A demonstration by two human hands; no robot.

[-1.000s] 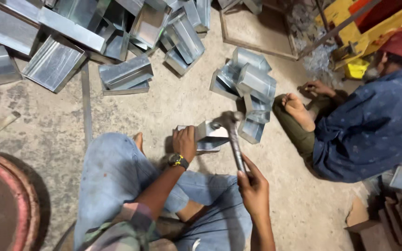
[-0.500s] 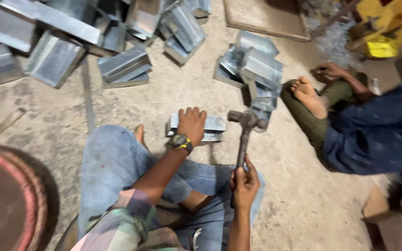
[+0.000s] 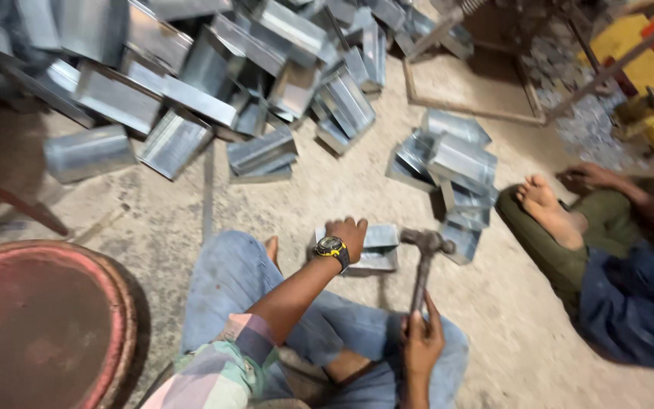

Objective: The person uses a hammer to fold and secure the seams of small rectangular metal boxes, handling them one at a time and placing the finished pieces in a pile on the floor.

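Since half a second ago the hammer has tipped a little more upright, its head now just to the right of the metal piece rather than over its edge, while the left hand has stayed pressed on that piece. The left hand lies palm down with its fingers curled over the near left end of the folded sheet-metal piece, which rests flat on the concrete floor just beyond the person's knees. A yellow-and-black watch sits on that wrist. The right hand has its fingers clamped around the lower end of the hammer's handle, the head raised slightly off the floor. Beside the head stands a small stack of similar metal pieces, and a larger heap fills the upper left. A co-worker's bare foot lies to the right, and a round red drum lid sits at lower left.
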